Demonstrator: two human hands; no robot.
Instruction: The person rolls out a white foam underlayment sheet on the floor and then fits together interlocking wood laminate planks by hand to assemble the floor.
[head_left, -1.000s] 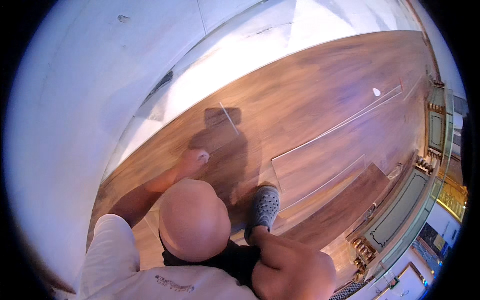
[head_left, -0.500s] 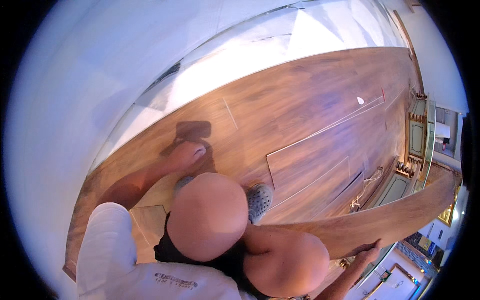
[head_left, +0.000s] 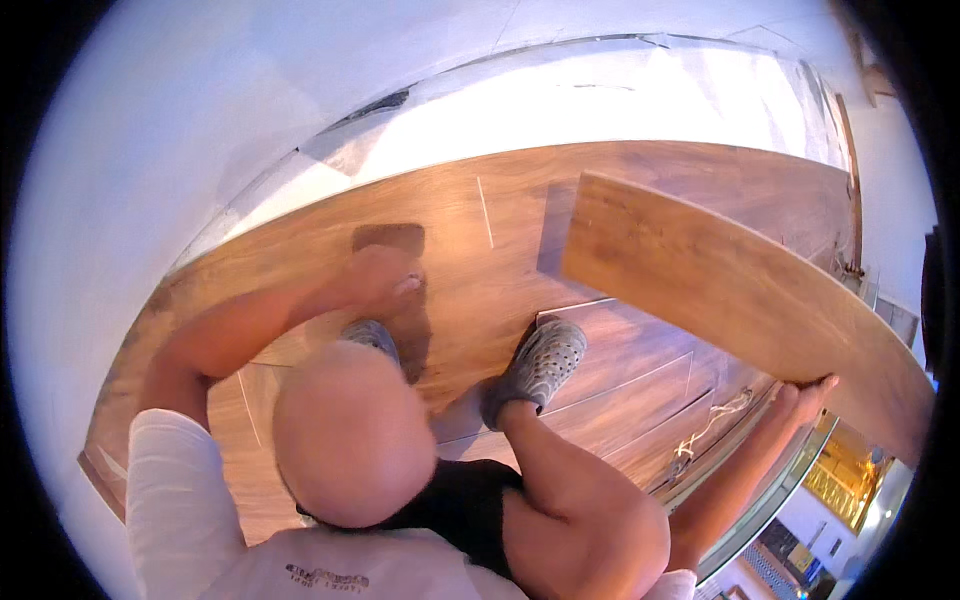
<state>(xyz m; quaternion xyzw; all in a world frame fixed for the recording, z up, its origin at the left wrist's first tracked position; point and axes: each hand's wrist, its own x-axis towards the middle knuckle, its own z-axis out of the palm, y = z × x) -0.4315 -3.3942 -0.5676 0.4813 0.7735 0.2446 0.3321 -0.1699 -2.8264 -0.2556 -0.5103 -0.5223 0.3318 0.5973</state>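
Note:
With its palm under the lower edge, my right hand [head_left: 810, 397] holds a long brown wood-look floor plank [head_left: 715, 275]. The plank is raised above the floor at the right, one end pointing toward the middle and the other reaching the right rim. My left hand [head_left: 380, 277] hovers above the laid plank floor [head_left: 460, 260], beyond my left knee. Its fingers look curled in, and whatever they might hold is hidden. My feet in grey clogs [head_left: 548, 362] rest on the floor, the right one beside the edge of a loose plank [head_left: 620, 330].
A bare whitish strip [head_left: 520, 115] runs between the plank floor and the pale wall [head_left: 200, 130]. Several planks lie to the right, with a pale tangled cord [head_left: 712, 425] near them. Glass-edged furniture [head_left: 765, 500] stands at the lower right.
The plank in my right hand has swung up and forward from low beside my right knee. My right foot shows more fully now, and my knees have spread. My left hand stays near its place.

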